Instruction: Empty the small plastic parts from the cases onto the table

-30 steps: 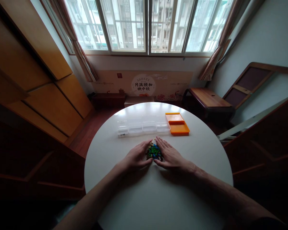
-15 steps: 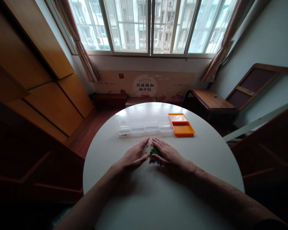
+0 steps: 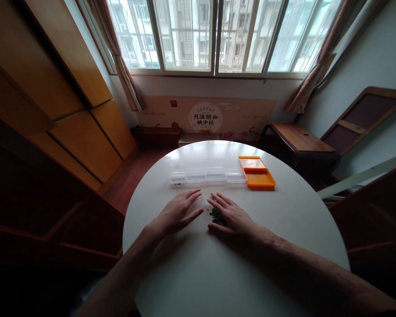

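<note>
My right hand (image 3: 229, 214) rests over a small heap of tiny pieces (image 3: 215, 214), mostly green with a few other colours, fingers and thumb spread around it. Part of the heap is hidden under that palm. Across a narrow gap, my left hand (image 3: 178, 209) lies low over the white table (image 3: 191, 277), fingers stretched out, holding nothing. A few loose specks lie between the two hands. Beyond the fingertips stands a row of clear plastic boxes (image 3: 215, 177), with an orange tray (image 3: 260, 178) at its right end.
The round table ends in a curved edge all round. Behind it are a printed cardboard panel (image 3: 165, 115) and a window (image 3: 188, 35). A wooden side table (image 3: 297, 136) stands at the back right, and wooden cabinets (image 3: 86, 136) line the left.
My hands have drawn slightly apart, the left one away from the heap. My right hand now covers more of the green pieces. The whole view has shifted a little.
</note>
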The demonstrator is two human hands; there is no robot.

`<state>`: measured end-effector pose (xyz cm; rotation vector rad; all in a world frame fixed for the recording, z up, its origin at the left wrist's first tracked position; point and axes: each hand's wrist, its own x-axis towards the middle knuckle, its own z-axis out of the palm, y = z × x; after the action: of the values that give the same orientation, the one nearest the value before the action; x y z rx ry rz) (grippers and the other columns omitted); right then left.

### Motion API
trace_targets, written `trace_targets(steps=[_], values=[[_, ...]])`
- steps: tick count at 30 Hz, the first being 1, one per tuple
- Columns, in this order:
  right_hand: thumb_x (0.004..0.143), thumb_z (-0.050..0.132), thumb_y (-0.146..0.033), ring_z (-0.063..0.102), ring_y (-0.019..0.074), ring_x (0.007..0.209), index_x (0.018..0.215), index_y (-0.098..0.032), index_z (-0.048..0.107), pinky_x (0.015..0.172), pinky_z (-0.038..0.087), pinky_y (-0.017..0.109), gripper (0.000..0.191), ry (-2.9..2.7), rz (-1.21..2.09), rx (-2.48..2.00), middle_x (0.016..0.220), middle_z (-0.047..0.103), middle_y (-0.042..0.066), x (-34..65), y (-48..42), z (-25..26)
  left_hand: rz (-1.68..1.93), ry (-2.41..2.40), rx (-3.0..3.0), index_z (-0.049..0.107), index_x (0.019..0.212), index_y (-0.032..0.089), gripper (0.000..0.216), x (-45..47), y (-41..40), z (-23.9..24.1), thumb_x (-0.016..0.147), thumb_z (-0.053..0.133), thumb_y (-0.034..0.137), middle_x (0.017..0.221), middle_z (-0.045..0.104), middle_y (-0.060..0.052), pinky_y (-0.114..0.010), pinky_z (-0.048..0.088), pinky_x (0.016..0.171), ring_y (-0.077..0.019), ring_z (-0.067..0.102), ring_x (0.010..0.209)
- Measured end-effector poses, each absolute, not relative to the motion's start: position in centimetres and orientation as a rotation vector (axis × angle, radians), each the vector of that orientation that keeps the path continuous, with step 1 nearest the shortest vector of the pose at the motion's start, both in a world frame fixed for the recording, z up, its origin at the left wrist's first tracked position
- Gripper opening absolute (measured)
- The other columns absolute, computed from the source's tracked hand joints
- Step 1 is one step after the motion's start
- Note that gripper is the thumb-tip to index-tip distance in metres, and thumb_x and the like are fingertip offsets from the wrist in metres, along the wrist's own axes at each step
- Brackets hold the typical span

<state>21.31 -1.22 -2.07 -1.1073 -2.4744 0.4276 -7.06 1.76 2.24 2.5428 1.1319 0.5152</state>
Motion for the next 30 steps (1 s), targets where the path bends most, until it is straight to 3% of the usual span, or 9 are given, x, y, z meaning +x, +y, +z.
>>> trace_targets(steps=[3, 10, 20, 30], values=[[0.107, 0.064, -0.061, 0.033, 0.0362, 0.168, 0.173, -0.026, 0.040, 0.132, 0.042, 0.058, 0.078, -2.478, 0.423, -1.089, 0.181, 0.035, 0.013, 21.1, -1.2, -1.6, 0.492, 1.146, 2.581, 0.051, 0.166, 0.028, 0.064, -8.4, 1.0, 2.3, 0.109, 0.059, 0.056, 0.169, 0.054, -0.010, -0.052, 0.048, 0.128, -0.0335, 0.057, 0.152], [0.116, 0.048, -0.044, 0.036, 0.0356, 0.167, 0.168, -0.028, 0.050, 0.136, 0.037, 0.059, 0.055, -2.508, 0.392, -1.063, 0.178, 0.042, 0.007, 20.4, -1.3, -1.5, 0.565, 1.221, 2.567, 0.060, 0.159, 0.029, 0.055, -12.2, -0.5, 0.7, 0.108, 0.061, 0.048, 0.166, 0.058, -0.010, -0.050, 0.054, 0.124, -0.0337, 0.060, 0.149], [0.117, 0.043, -0.034, 0.044, 0.0306, 0.163, 0.167, -0.023, 0.051, 0.133, 0.045, 0.054, 0.052, -2.429, 0.389, -1.049, 0.172, 0.052, 0.009, 17.9, -1.4, -1.3, 0.946, 1.463, 2.313, 0.069, 0.137, 0.026, 0.039, -12.7, -0.1, 0.6, 0.110, 0.055, 0.051, 0.145, 0.073, -0.010, -0.050, 0.059, 0.115, -0.0316, 0.069, 0.136], [0.116, 0.044, -0.031, 0.046, 0.0304, 0.161, 0.162, -0.008, 0.051, 0.137, 0.036, 0.047, 0.052, -2.433, 0.353, -0.924, 0.169, 0.053, 0.019, 7.1, -0.1, -1.8, 1.379, 1.582, 2.168, 0.069, 0.130, 0.023, 0.034, -12.6, -0.3, 1.7, 0.114, 0.049, 0.046, 0.135, 0.075, -0.010, -0.050, 0.054, 0.118, -0.0302, 0.070, 0.131]])
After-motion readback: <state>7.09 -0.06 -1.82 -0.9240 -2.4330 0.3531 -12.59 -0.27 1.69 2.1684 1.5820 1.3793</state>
